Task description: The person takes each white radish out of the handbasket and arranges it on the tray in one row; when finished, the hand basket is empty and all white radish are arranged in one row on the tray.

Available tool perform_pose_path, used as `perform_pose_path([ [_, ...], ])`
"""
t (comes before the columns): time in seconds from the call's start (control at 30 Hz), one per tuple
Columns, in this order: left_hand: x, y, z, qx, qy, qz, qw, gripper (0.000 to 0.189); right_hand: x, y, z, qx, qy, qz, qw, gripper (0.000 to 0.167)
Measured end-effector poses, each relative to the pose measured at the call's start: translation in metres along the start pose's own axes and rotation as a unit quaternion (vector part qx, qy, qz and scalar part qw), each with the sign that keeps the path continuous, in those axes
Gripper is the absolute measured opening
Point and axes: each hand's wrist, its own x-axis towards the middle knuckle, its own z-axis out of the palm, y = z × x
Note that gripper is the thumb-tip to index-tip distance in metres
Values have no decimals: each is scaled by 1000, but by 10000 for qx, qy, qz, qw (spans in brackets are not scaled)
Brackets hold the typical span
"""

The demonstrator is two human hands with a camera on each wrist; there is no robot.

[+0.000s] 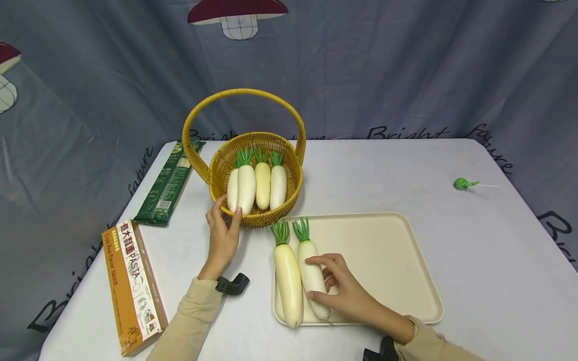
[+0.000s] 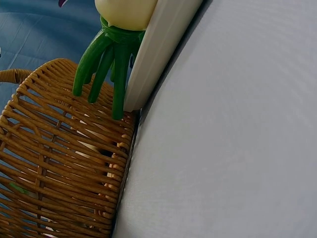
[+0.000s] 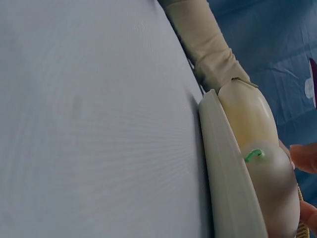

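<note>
My left hand is at the front rim of the wicker basket, its thumb and forefinger spread along the edge. Inside the basket lie several white radishes with green tops. Over a white radish on the tray is my right hand, forefinger and thumb apart along its length. In the right wrist view, fingertips are right at that radish's upper surface. Beside it lies a yellowish radish. The left wrist view shows green radish leaves near the basket's woven side.
The beige tray lies in front of the basket, to its right. Along the left table edge are a green packet and an orange-and-white pasta box. A small green-headed stick lies far right. The basket handle arches high.
</note>
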Motion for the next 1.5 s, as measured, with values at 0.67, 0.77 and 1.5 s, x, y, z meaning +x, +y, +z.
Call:
perform_pose_path([
  [0.67,1,0,0,-85,-22,115,9999,56,1,-6,-3,-364,846,-218,9955,23],
  [0.77,1,1,0,-76,-33,131,9999,57,1,-6,-5,-407,855,-223,9953,19],
  [1.5,-1,2,-1,-6,-52,-21,10000,57,78,-46,-30,1125,1039,-184,9880,29],
])
